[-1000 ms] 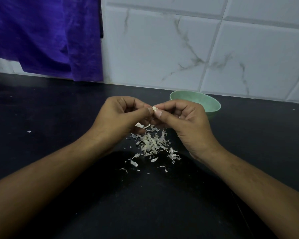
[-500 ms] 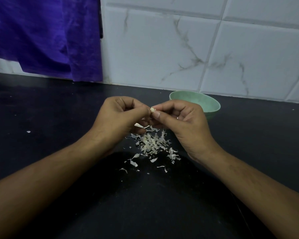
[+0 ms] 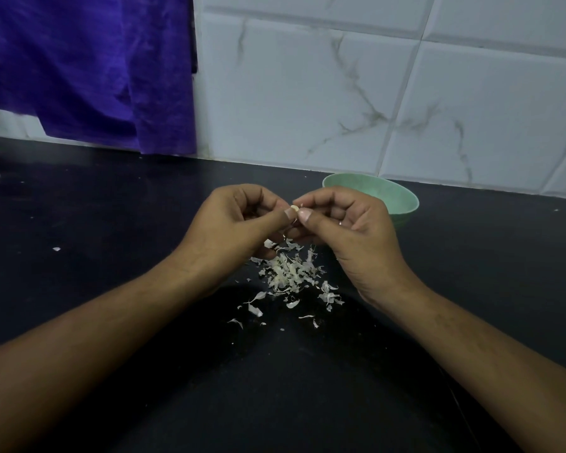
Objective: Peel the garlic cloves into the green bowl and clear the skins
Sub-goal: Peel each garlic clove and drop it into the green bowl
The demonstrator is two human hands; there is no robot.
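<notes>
We see a small pale garlic clove [image 3: 295,208] pinched between the thumb tips of both hands, held up above the dark countertop [image 3: 111,223]. The left hand [image 3: 232,230] has its fingers curled in, thumb pressing the clove from the left; the right hand [image 3: 347,227] is curled likewise, thumb and forefinger nipping the clove from the right. Directly below the hands lies a loose heap of whitish papery garlic skins [image 3: 288,273], with stray flakes scattered toward us. Just behind the right hand sits the round pale green bowl [image 3: 396,194]; we cannot tell what it holds. Beyond are white marbled wall tiles [image 3: 340,93] and a hanging purple cloth [image 3: 89,67].
</notes>
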